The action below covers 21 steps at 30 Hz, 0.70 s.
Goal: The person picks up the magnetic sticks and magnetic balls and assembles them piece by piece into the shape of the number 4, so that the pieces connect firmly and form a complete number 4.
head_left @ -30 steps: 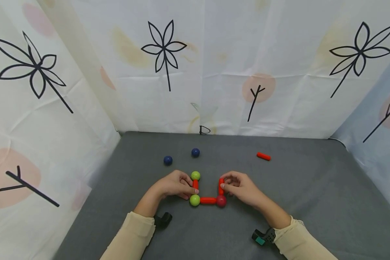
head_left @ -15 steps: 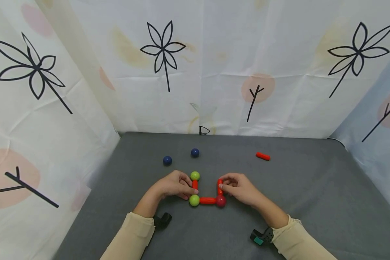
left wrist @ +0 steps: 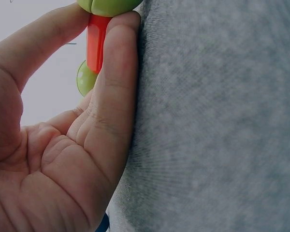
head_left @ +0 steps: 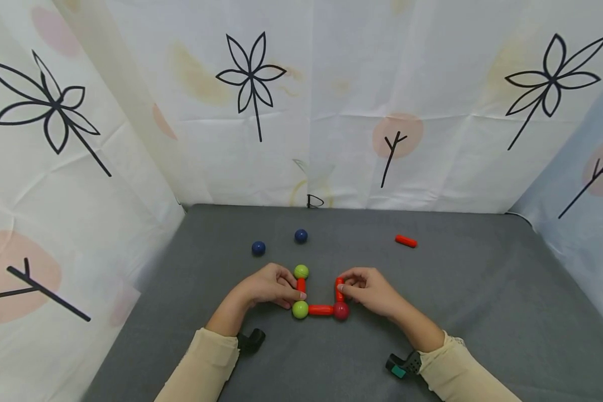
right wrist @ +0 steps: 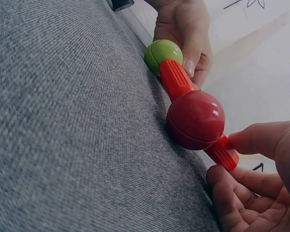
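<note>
On the grey table, red rods and balls form a U shape. My left hand (head_left: 268, 286) pinches the left rod (head_left: 301, 285) between thumb and fingers, by the near green ball (head_left: 300, 310). Another green ball (head_left: 301, 272) caps that rod's far end. A front rod (head_left: 321, 310) runs from the near green ball to a dark red ball (head_left: 341, 311). From this ball the right rod (right wrist: 223, 153) points away from me, its far part between the thumb and fingers of my right hand (head_left: 372, 289). The right wrist view shows it meeting the dark red ball.
Two dark blue balls lie beyond my left hand, one at the left (head_left: 258, 248) and one farther back (head_left: 301, 236). A loose red rod (head_left: 406, 241) lies at the back right. A patterned white cloth (head_left: 341, 167) walls off the table's back and sides.
The far end of the right rod has swung slightly left along with my right hand. My left hand keeps its grip, and the U shape stays together.
</note>
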Tool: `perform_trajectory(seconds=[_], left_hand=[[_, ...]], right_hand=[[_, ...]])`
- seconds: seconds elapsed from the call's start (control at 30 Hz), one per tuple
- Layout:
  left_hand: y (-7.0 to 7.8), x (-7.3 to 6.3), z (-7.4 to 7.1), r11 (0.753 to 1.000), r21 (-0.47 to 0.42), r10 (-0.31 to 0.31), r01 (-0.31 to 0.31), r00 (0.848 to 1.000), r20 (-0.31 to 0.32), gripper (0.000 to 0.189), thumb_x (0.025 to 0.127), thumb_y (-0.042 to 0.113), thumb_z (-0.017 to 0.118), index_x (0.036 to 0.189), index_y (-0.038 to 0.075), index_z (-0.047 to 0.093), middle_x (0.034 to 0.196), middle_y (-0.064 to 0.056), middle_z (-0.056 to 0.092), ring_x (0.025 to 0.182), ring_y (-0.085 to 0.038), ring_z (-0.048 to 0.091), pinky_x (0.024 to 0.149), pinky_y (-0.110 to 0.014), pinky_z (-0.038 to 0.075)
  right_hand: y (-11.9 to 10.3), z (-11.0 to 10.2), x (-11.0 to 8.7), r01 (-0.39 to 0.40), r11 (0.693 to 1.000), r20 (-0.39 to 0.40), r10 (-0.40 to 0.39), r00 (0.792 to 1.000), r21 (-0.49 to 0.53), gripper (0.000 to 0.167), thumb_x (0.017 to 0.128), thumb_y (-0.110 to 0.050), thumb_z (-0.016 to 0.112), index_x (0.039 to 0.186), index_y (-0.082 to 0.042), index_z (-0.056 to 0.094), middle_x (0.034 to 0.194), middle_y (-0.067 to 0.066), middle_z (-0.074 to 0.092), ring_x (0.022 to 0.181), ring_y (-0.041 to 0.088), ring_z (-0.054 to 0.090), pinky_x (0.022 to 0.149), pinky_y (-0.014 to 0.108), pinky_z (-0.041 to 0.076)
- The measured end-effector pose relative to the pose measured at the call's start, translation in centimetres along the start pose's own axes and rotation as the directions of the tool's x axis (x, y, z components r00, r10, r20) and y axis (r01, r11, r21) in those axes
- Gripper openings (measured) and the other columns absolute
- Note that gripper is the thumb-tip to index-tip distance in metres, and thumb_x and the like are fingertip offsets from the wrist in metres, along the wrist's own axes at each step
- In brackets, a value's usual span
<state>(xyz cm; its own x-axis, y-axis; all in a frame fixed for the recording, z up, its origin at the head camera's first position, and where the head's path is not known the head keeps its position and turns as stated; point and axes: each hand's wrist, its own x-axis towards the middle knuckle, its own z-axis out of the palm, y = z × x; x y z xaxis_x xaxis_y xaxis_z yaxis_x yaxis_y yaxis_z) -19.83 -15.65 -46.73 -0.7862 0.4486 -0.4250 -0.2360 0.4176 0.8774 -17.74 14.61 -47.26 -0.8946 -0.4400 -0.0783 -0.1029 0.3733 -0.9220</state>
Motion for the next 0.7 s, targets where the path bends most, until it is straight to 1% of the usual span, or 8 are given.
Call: perform_trajectory(seconds=[0.1, 0.3, 0.37, 0.53, 0.63, 0.7], left_hand=[[0.0, -0.1, 0.0, 1.0, 0.0, 0.003, -0.003, 1.0, -0.002, 0.03, 0.087, 0.019, 0.089, 0.101, 0.001, 0.07, 0.085, -0.006, 0.079, 0.071, -0.015, 0.073, 0.073, -0.035, 0.067], [0.1, -0.2, 0.0, 1.0, -0.006, 0.008, -0.008, 1.0, -0.004, 0.03, 0.087, 0.018, 0.089, 0.101, 0.0, 0.07, 0.085, -0.006, 0.079, 0.071, -0.016, 0.073, 0.073, -0.035, 0.067], [0.1, -0.2, 0.0, 1.0, -0.008, 0.01, -0.01, 1.0, -0.003, 0.03, 0.087, 0.018, 0.089, 0.101, 0.0, 0.07, 0.085, -0.006, 0.079, 0.071, -0.016, 0.073, 0.073, -0.035, 0.067], [0.1, -0.2, 0.0, 1.0, -0.008, 0.015, -0.015, 1.0, 0.0, 0.029, 0.086, 0.018, 0.089, 0.1, 0.0, 0.07, 0.083, -0.006, 0.079, 0.071, -0.016, 0.073, 0.073, -0.036, 0.067], [0.1, -0.2, 0.0, 1.0, -0.009, 0.015, -0.015, 1.0, -0.002, 0.029, 0.086, 0.018, 0.089, 0.1, 0.001, 0.071, 0.083, -0.006, 0.078, 0.072, -0.016, 0.073, 0.073, -0.036, 0.067], [0.1, -0.2, 0.0, 1.0, -0.01, 0.012, -0.012, 1.0, -0.005, 0.029, 0.086, 0.018, 0.09, 0.099, 0.001, 0.071, 0.082, -0.006, 0.078, 0.071, -0.016, 0.073, 0.073, -0.036, 0.067]], right_hand=[[0.0, 0.0, 0.0, -0.003, 1.0, -0.002, 0.003, 1.0, -0.001, 0.032, 0.103, -0.016, 0.07, 0.127, 0.005, 0.07, 0.098, 0.013, 0.074, 0.075, 0.015, 0.064, 0.065, 0.025, 0.055], [0.0, -0.3, 0.1, -0.018, 1.0, 0.004, 0.018, 1.0, 0.019, 0.035, 0.104, -0.017, 0.068, 0.131, 0.005, 0.068, 0.099, 0.012, 0.075, 0.085, 0.02, 0.071, 0.071, 0.028, 0.06], [0.0, -0.4, 0.2, -0.02, 1.0, 0.01, 0.02, 1.0, 0.018, 0.036, 0.104, -0.017, 0.068, 0.132, 0.006, 0.067, 0.1, 0.013, 0.075, 0.086, 0.021, 0.071, 0.072, 0.029, 0.061], [-0.1, -0.8, 0.8, -0.014, 1.0, 0.013, 0.014, 1.0, -0.013, 0.035, 0.105, -0.018, 0.068, 0.13, 0.005, 0.067, 0.098, 0.014, 0.074, 0.08, 0.022, 0.068, 0.066, 0.03, 0.06], [-0.2, -1.2, 1.6, -0.009, 0.999, -0.003, 0.009, 1.0, -0.047, 0.032, 0.104, -0.018, 0.068, 0.126, 0.004, 0.069, 0.098, 0.013, 0.074, 0.077, 0.021, 0.067, 0.063, 0.03, 0.058], [-0.4, -1.4, 2.3, 0.0, 0.998, -0.012, -0.001, 1.0, -0.068, 0.031, 0.104, -0.018, 0.069, 0.125, 0.004, 0.07, 0.099, 0.014, 0.075, 0.077, 0.023, 0.068, 0.063, 0.031, 0.058]])
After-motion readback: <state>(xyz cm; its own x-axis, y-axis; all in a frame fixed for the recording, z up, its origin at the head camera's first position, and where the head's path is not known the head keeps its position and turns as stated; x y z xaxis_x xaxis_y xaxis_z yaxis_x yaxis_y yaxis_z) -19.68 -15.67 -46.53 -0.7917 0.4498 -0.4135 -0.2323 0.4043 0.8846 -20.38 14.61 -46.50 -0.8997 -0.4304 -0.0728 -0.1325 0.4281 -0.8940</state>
